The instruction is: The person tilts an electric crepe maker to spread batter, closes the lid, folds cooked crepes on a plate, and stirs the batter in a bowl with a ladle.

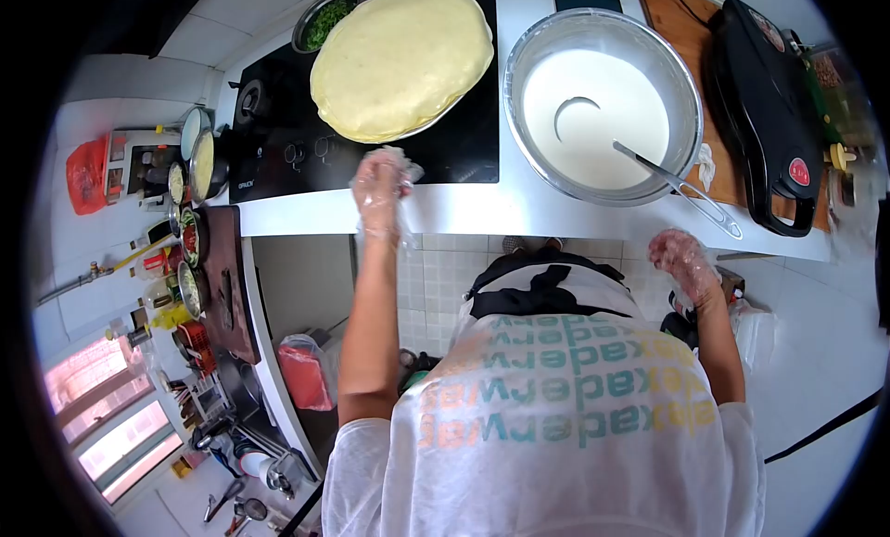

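My left hand (378, 186), in a clear plastic glove, is at the front of the black cooktop (436, 161), just below the stack of thin yellow pancakes (403, 64). Its fingers are curled together, with crumpled clear film at the tips; what they hold, if anything, is hidden. The pancakes hang over the rim of a pale plate. My right hand (684, 262), also gloved, hovers past the counter edge, fingers loosely bent and nothing seen in them. Nearest to it is the handle of a metal ladle (691, 192), resting in a steel bowl (691, 120) of white batter (593, 87).
A black electric griddle (756, 110) stands on a wooden board (667, 8) at the right. Chopped greens (326, 22) fill a small metal bowl behind the pancakes. Several dishes and a dark cutting board (227, 277) line the left counter.
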Demonstrator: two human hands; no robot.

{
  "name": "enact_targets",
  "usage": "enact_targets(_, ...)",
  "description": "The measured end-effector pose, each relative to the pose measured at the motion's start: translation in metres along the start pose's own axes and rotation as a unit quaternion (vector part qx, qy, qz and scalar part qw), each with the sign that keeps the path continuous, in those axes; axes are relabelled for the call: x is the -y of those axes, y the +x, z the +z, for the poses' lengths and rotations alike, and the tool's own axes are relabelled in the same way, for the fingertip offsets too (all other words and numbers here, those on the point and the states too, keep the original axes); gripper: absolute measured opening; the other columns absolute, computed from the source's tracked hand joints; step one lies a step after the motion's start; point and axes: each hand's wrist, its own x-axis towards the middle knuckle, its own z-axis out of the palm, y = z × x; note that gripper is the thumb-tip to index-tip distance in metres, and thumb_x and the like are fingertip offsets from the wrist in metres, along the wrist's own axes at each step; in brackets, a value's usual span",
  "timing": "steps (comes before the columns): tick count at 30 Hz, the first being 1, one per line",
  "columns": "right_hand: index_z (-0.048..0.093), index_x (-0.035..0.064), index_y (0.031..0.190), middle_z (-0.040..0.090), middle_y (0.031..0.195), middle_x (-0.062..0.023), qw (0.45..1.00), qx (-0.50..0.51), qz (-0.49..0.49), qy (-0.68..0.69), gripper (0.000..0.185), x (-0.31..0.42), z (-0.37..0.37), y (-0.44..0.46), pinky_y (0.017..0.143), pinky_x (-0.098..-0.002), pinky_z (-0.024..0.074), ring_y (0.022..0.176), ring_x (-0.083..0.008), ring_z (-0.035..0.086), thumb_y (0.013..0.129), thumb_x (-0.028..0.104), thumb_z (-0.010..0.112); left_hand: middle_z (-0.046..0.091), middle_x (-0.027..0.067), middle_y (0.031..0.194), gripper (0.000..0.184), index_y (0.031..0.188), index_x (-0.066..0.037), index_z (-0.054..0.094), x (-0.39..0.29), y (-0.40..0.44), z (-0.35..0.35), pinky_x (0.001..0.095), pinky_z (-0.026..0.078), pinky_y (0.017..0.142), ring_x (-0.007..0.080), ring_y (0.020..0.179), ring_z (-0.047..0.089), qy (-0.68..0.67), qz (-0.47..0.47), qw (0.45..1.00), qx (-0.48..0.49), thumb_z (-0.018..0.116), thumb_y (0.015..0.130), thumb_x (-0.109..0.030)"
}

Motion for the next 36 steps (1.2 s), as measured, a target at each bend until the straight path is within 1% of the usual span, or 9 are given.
enact_targets(8,0.059,0.0016,0.084,0.06,0.081,-0.0073,0.986,0.074,0.002,-0.151,0.02,0.035,0.069,-0.01,0.062,-0.0257,0.0447,0.07,-0.0154,0.057,0.076,0.019,0.064,0.053,0.0028,0.067,0.011,0.093,0.002,0.053,-0.042,0.091,-0.021,0.0211,0.041,0.047,0.0093,0.053,0.049,0.004,0.011,0.994,-0.111,0.05,0.086,-0.006)
enact_targets(12,0.059,0.0004,0.088,0.06,0.083,-0.0079,0.982,0.052,-0.058,-0.171,0.016,0.055,0.138,0.004,0.065,-0.0259,0.0452,0.073,-0.0153,0.057,0.077,0.011,0.063,0.056,0.0025,0.067,0.019,0.098,0.0,0.056,-0.026,0.161,-0.061,0.0205,0.038,0.045,0.0092,0.05,0.047,0.081,0.071,0.994,-0.032,0.057,0.082,-0.011)
enact_targets(15,0.059,0.0007,0.09,0.06,0.084,-0.0073,0.976,0.016,-0.11,-0.185,0.012,0.065,0.194,0.036,0.069,-0.0259,0.0455,0.077,-0.0148,0.057,0.079,0.006,0.06,0.054,0.0024,0.064,0.021,0.093,0.002,0.057,-0.018,0.205,-0.077,0.0226,0.038,0.045,0.0088,0.047,0.045,0.379,0.203,0.902,-0.039,0.06,0.079,-0.011)
enact_targets(16,0.058,0.0012,0.093,0.06,0.087,-0.0064,0.974,-0.026,-0.116,-0.191,0.016,0.063,0.212,0.051,0.072,-0.0255,0.0453,0.08,-0.0145,0.057,0.081,0.011,0.059,0.057,0.0039,0.066,0.026,0.09,0.004,0.059,-0.018,0.214,-0.076,0.0234,0.039,0.046,0.0082,0.048,0.047,0.341,0.222,0.913,-0.024,0.065,0.074,-0.015)
enact_targets(19,0.056,0.0009,0.099,0.06,0.09,-0.0062,0.975,-0.081,-0.167,-0.124,0.022,0.055,0.249,0.103,0.074,-0.0259,0.0454,0.081,-0.0148,0.057,0.082,0.015,0.058,0.061,0.0198,0.091,0.041,0.098,0.0,0.058,-0.064,0.199,-0.063,0.0368,0.045,0.076,0.0308,0.087,0.059,0.547,0.138,0.825,0.027,0.066,0.071,-0.03)
enact_targets(25,0.051,0.0,0.102,0.058,0.086,-0.0061,0.983,-0.15,-0.098,0.048,0.026,0.058,0.292,0.183,0.065,-0.0233,0.0464,0.077,-0.0143,0.057,0.084,0.018,0.056,0.06,0.0178,0.094,0.047,0.102,-0.001,0.056,-0.053,0.232,-0.066,0.0379,0.044,0.079,0.0316,0.094,0.057,0.477,0.075,0.873,0.069,0.066,0.071,-0.035)
enact_targets(30,0.048,0.0051,0.084,0.052,0.07,-0.0021,0.952,-0.292,-0.09,0.017,0.008,0.071,0.316,0.197,0.046,-0.0225,0.0362,0.056,-0.0105,0.05,0.082,0.011,0.053,0.055,0.0072,0.069,0.029,0.078,-0.002,0.05,-0.037,0.263,-0.064,0.032,0.042,0.054,0.0164,0.055,0.049,0.263,-0.018,0.946,0.192,0.07,0.069,-0.022)
enact_targets(33,0.047,0.0059,0.078,0.049,0.066,-0.0013,0.945,-0.314,-0.083,-0.029,0.01,0.072,0.321,0.2,0.047,-0.0226,0.0364,0.053,-0.011,0.047,0.079,0.007,0.057,0.048,-0.0025,0.064,0.024,0.082,-0.006,0.05,-0.079,0.236,-0.052,0.02,0.03,0.041,0.0052,0.048,0.04,0.069,-0.084,0.96,0.259,0.069,0.071,-0.015)
enact_targets(36,0.046,0.006,0.073,0.048,0.063,-0.002,0.95,-0.294,-0.102,-0.031,0.014,0.068,0.319,0.204,0.048,-0.0235,0.0373,0.052,-0.0117,0.045,0.076,0.004,0.06,0.042,-0.0047,0.061,0.027,0.086,-0.006,0.05,-0.099,0.232,-0.045,0.0193,0.027,0.04,0.0044,0.045,0.034,-0.003,-0.089,0.959,0.27,0.07,0.07,-0.016)
